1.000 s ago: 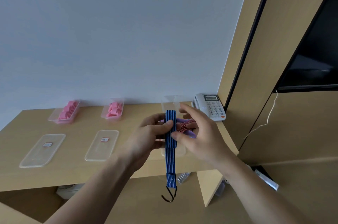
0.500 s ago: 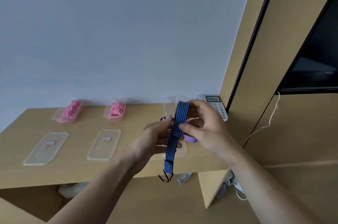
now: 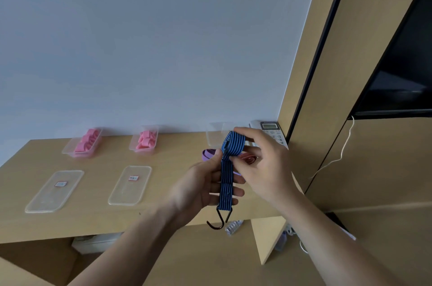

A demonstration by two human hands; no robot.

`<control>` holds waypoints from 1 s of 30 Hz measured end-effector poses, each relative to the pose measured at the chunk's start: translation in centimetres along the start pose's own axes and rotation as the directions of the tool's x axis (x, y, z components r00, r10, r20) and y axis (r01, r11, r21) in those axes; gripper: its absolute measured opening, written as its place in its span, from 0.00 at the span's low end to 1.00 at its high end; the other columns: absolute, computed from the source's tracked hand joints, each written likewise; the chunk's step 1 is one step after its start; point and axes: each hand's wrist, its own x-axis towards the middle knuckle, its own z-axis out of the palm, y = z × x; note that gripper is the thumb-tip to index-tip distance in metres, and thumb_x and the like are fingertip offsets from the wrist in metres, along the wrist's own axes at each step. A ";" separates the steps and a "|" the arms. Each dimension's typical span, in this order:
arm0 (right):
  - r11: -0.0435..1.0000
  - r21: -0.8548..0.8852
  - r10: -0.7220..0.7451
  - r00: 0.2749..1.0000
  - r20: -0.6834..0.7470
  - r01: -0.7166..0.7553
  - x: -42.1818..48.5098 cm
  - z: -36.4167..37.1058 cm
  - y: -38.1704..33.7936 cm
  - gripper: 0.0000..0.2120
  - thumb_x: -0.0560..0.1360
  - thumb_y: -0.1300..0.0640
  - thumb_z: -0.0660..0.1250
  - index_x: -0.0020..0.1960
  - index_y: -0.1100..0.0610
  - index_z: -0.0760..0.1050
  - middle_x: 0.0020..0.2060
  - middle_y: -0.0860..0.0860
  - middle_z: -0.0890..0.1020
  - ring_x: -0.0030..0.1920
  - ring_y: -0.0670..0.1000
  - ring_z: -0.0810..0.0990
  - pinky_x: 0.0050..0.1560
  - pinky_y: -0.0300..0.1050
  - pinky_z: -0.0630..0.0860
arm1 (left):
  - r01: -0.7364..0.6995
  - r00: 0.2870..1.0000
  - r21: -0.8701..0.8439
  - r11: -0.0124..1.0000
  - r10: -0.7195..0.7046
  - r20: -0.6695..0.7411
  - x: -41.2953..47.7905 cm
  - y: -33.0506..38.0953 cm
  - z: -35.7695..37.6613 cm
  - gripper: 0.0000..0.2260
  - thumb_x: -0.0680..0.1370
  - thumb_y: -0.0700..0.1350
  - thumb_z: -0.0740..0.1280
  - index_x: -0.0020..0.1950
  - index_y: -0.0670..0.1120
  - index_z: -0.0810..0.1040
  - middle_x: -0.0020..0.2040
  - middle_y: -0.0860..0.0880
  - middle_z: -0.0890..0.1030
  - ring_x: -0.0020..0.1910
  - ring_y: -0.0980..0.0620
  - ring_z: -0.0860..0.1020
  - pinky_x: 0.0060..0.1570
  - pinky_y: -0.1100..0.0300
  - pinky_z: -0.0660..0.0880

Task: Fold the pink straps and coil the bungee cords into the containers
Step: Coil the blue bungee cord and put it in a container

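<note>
A blue striped bungee cord (image 3: 226, 183) is partly rolled into a coil (image 3: 233, 145) above the desk. My right hand (image 3: 264, 164) pinches the coil from the right. My left hand (image 3: 205, 187) holds the cord's straight tail just below, thumb against the coil. A dark hook (image 3: 218, 220) dangles from the tail's lower end. A purple cord (image 3: 208, 153) and a red cord (image 3: 248, 157) lie on the desk behind my hands. An empty clear container (image 3: 214, 136) stands at the back. Two clear containers (image 3: 83, 145) (image 3: 145, 142) hold folded pink straps.
Two clear lids (image 3: 55, 191) (image 3: 131, 185) lie flat on the wooden desk (image 3: 98, 215). A white desk phone (image 3: 271, 132) sits at the back right corner by a wooden panel. A thin white cable (image 3: 336, 159) hangs at the right. Items sit under the desk.
The coil has grown and the hanging tail has shortened, so the hook has risen toward my left hand. Both hands have shifted slightly up and right.
</note>
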 end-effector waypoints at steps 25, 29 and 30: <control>0.999 -0.023 -0.021 0.996 0.085 0.023 -4.4 1.5 0.9 0.27 0.65 0.62 0.80 0.63 0.58 0.77 0.61 0.50 0.78 0.62 0.50 0.78 0.56 0.46 0.78 | -0.091 0.985 -0.222 0.971 0.054 -0.165 2.9 0.3 -1.4 0.15 0.78 0.45 0.72 0.58 0.35 0.83 0.49 0.38 0.84 0.49 0.39 0.84 0.48 0.43 0.84; 0.916 -0.054 0.396 0.878 0.268 -0.397 -5.2 1.3 2.0 0.26 0.66 0.57 0.80 0.60 0.47 0.74 0.47 0.40 0.80 0.43 0.45 0.79 0.43 0.42 0.76 | -0.119 0.967 -0.290 0.950 0.044 -0.252 3.5 -0.5 -1.4 0.15 0.75 0.42 0.74 0.58 0.36 0.79 0.54 0.35 0.84 0.50 0.37 0.86 0.49 0.41 0.84; 0.895 -0.079 0.441 0.847 0.297 -0.438 -5.2 1.2 2.4 0.24 0.67 0.57 0.79 0.58 0.46 0.74 0.43 0.42 0.80 0.39 0.46 0.78 0.42 0.43 0.76 | -0.113 0.965 -0.288 0.951 0.036 -0.261 3.7 -0.9 -1.3 0.15 0.76 0.41 0.73 0.60 0.35 0.78 0.53 0.36 0.84 0.50 0.36 0.86 0.48 0.42 0.84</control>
